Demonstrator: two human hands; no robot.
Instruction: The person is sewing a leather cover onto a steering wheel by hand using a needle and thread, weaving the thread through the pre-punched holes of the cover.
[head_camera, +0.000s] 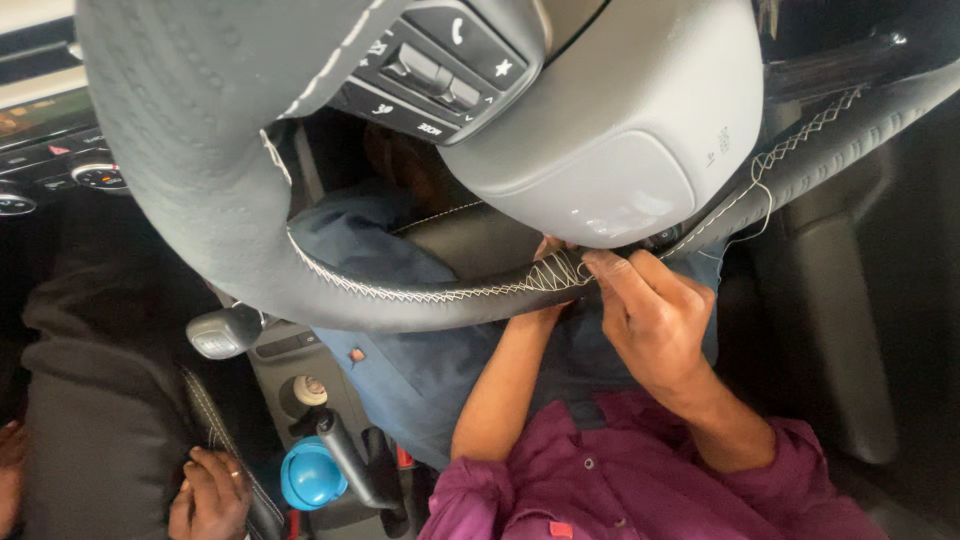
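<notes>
Both hands at steering wheel (330, 270) rim: right hand (655, 320) pinching stitching (555, 272) (white).

A dark centre console (300, 370) runs between the car seats, carrying a chrome-topped gear lever (225, 332) at its 11 o'clock end. A black handbrake lever (350, 460) and a blue round cap (312, 474) sit toward 6 o'clock.

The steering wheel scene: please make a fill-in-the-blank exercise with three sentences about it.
1. The white thread stitches a black leather cover onto the ____.
2. The right hand pinches the stitching at the wheel's ____ rim.
3. The person's rolled-up sleeves are ____ in colour.

Missing words: steering wheel; lower; magenta
</notes>
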